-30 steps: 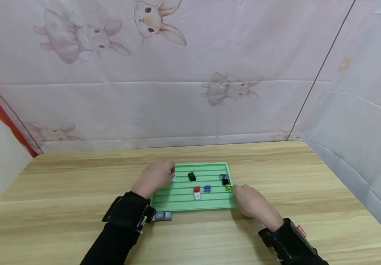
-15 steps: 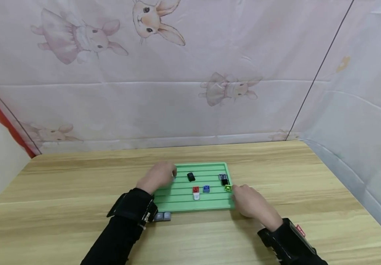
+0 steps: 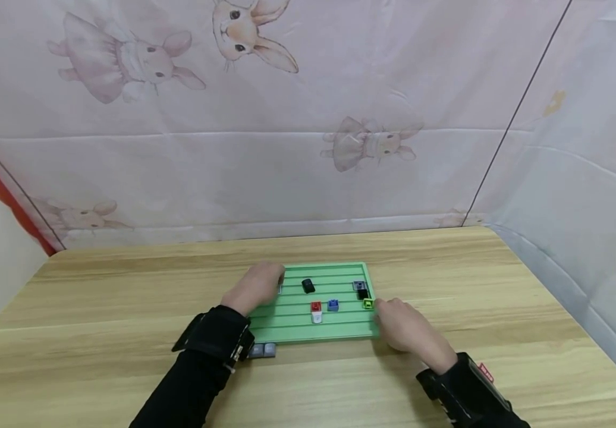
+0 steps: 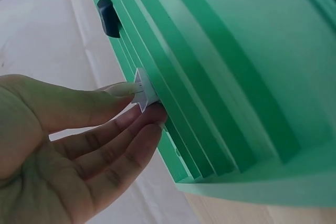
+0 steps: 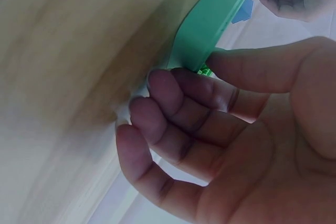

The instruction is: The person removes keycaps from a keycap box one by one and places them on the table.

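Note:
A ridged green tray (image 3: 292, 329) lies on the table. At its left side my left hand (image 3: 253, 289) pinches a white keycap (image 4: 146, 93) between thumb and fingers, its hollow side showing in the left wrist view. The keycap is against the tray's ridges. My right hand (image 3: 407, 326) holds the tray's right edge between thumb and curled fingers. Beside those fingertips is a lime green keycap (image 3: 368, 304). Farther in on the tray are a red keycap (image 3: 316, 307), a white keycap in front of it (image 3: 316, 318) and a blue keycap (image 3: 333, 305).
A black keycap (image 3: 308, 286) lies toward the tray's back. Near the right rim sit a grey keycap (image 3: 359, 285) and another black keycap (image 3: 363, 294). Grey keycaps (image 3: 263, 350) stand on the wooden table (image 3: 308, 386) in front of the tray, partly behind the left wrist.
My left hand has shifted slightly to the right along the tray's left side, the white keycap still in its fingers. The right hand has stayed in place at the tray's edge.

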Available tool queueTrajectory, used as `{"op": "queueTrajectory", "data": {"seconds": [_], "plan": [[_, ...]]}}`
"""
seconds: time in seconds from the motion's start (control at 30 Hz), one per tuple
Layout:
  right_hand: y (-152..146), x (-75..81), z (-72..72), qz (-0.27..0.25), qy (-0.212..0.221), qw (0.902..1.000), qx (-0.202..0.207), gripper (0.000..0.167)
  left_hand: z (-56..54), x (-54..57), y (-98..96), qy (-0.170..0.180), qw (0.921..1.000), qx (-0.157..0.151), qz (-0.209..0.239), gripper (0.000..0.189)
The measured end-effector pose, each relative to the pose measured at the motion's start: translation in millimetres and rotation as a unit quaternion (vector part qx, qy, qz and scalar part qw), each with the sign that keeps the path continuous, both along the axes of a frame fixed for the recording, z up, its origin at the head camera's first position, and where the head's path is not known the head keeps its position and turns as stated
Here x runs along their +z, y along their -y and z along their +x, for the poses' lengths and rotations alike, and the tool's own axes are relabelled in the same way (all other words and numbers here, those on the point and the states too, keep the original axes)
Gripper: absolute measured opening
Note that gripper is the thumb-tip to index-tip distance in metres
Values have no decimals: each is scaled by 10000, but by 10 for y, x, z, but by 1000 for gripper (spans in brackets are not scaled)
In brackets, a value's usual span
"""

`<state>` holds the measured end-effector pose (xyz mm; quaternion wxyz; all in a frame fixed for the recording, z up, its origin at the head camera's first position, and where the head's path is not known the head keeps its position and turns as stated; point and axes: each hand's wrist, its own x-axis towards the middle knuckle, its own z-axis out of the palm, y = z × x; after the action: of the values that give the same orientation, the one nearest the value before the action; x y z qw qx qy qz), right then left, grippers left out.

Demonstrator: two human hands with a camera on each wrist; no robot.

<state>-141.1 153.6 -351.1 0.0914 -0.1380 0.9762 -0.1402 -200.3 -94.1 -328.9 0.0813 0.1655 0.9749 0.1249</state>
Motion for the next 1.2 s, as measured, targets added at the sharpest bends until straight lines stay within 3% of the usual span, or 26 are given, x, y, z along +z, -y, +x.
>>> {"op": "queueTrajectory", "data": {"seconds": [0.37,0.7,0.87,1.2], "plan": [[1,3,5,-29,20,10000,-7,15,-4,-3,-2,-178,9998,41,-114,13],[1,6,17,-28,23,10000,-30,16,48,19,11,-188,9997,137,65,18],[3,7,19,-39,12,10000,-22,15,141,47,22,-172,9995,183,185,16],[-5,-6,13,-55,-8,10000,9,15,377,83,28,-526,9979,62,369,11]]}}
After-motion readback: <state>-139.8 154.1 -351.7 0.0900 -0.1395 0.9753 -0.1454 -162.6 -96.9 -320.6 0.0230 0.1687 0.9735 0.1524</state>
